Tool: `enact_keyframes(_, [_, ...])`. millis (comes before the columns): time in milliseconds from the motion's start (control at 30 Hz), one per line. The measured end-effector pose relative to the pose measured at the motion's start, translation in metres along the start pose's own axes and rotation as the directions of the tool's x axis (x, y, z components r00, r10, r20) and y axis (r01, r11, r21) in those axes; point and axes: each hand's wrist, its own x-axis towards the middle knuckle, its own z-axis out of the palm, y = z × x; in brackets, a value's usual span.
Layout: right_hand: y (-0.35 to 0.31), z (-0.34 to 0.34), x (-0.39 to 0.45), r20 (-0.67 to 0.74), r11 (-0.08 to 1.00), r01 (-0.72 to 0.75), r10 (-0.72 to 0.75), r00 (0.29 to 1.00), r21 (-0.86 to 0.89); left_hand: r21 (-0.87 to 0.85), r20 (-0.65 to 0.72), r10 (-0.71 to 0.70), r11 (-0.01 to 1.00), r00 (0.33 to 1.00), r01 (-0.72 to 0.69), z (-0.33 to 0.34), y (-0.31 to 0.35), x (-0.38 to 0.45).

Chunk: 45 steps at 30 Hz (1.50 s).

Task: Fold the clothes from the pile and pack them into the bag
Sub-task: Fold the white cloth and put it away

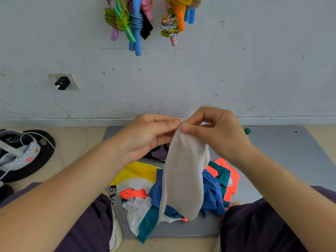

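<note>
The left hand (147, 137) and the right hand (214, 131) meet above the pile of clothes (171, 193), each pinching the top edge of a white garment (183, 179) between thumb and curled fingers. The garment hangs straight down from the hands and its lower end drapes over the pile. The pile, a heap of yellow, blue, teal, orange and white pieces, lies on a grey mat (281, 153) between the person's knees. Just behind the pile, partly hidden by the left hand, sits a dark purple thing (160, 151) that cannot be made out.
</note>
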Motion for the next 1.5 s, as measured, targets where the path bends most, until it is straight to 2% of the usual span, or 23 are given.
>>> enact_keyframes(167, [0.000, 0.000, 0.000, -0.064, 0.998, 0.040, -0.042, 0.997, -0.039, -0.016, 0.003, 0.030, 0.999, 1.000, -0.030, 0.003, 0.002, -0.001])
enact_keyframes(333, [0.002, -0.003, -0.002, -0.037, 0.997, 0.073, -0.074, 0.997, -0.038, 0.040, 0.005, 0.021, 0.999, 1.000, -0.021, 0.005, 0.004, -0.004])
enact_keyframes(467, [0.001, -0.005, 0.000, -0.008, 0.999, 0.052, -0.052, 0.999, -0.002, 0.123, 0.069, 0.013, 0.992, 0.998, -0.021, 0.002, 0.007, -0.008])
enact_keyframes(567, [0.000, -0.008, 0.002, 0.101, 0.998, 0.022, -0.027, 0.994, 0.054, 0.178, 0.096, 0.028, 0.983, 0.995, -0.045, 0.001, 0.008, -0.010])
enact_keyframes(700, [0.003, -0.012, 0.004, 0.266, 0.990, -0.108, 0.082, 0.960, 0.087, 0.234, 0.086, 0.074, 0.968, 0.994, -0.092, 0.000, 0.012, -0.013])
enact_keyframes(833, [0.008, -0.018, 0.006, 0.428, 0.986, -0.169, 0.148, 0.891, 0.011, 0.375, 0.021, 0.177, 0.911, 0.984, -0.172, -0.004, 0.018, -0.015])
enact_keyframes(967, [0.013, -0.024, 0.008, 0.523, 0.970, -0.213, 0.242, 0.817, -0.115, 0.365, -0.093, 0.261, 0.907, 0.961, -0.211, -0.017, 0.025, -0.013])
enact_keyframes(1000, [0.014, -0.025, 0.009, 0.507, 0.967, -0.214, 0.256, 0.823, -0.140, 0.390, -0.113, 0.270, 0.897, 0.956, -0.207, -0.022, 0.027, -0.012])
enact_keyframes(1067, [0.016, -0.026, 0.011, 0.411, 0.966, -0.179, 0.243, 0.878, -0.189, 0.491, -0.124, 0.288, 0.849, 0.950, -0.194, -0.031, 0.029, -0.010])
enact_keyframes(1133, [0.018, -0.025, 0.012, 0.300, 0.967, -0.101, 0.171, 0.939, -0.234, 0.591, -0.100, 0.266, 0.791, 0.959, -0.158, -0.035, 0.028, -0.009])
enact_keyframes(1200, [0.017, -0.022, 0.011, 0.236, 0.962, -0.026, 0.092, 0.967, -0.271, 0.663, -0.041, 0.213, 0.736, 0.976, -0.133, -0.033, 0.025, -0.010])
enact_keyframes(1300, [0.017, -0.016, 0.010, 0.223, 0.966, 0.042, 0.017, 0.975, -0.257, 0.814, 0.042, 0.150, 0.569, 0.988, -0.121, -0.024, 0.014, -0.011])
enact_keyframes(1367, [0.018, -0.014, 0.010, 0.220, 0.964, 0.071, -0.013, 0.975, -0.255, 0.868, 0.069, 0.206, 0.470, 0.976, -0.161, -0.017, 0.008, -0.011])
enact_keyframes(1500, [0.026, -0.022, 0.016, 0.234, 0.934, 0.096, -0.014, 0.972, -0.343, 0.860, 0.049, 0.383, 0.453, 0.922, -0.234, -0.023, 0.010, -0.005])
